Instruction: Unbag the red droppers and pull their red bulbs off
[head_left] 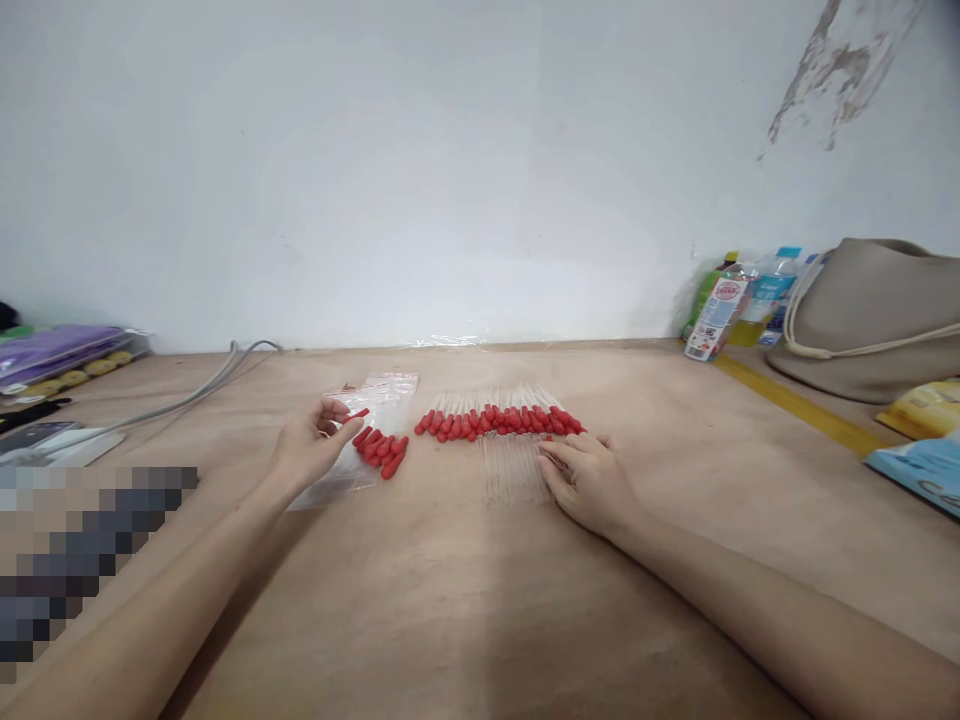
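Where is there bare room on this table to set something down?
Free: the near table, between left arm and right arm. Another patch: between the right hand and yellow strip. Crowded: around the red bulbs and by the bottles and bag.

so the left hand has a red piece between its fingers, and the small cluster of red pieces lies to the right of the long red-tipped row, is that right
Not quite: the head view shows the small cluster to the left of the long red-tipped row, not the right. The left hand does hold a red piece.
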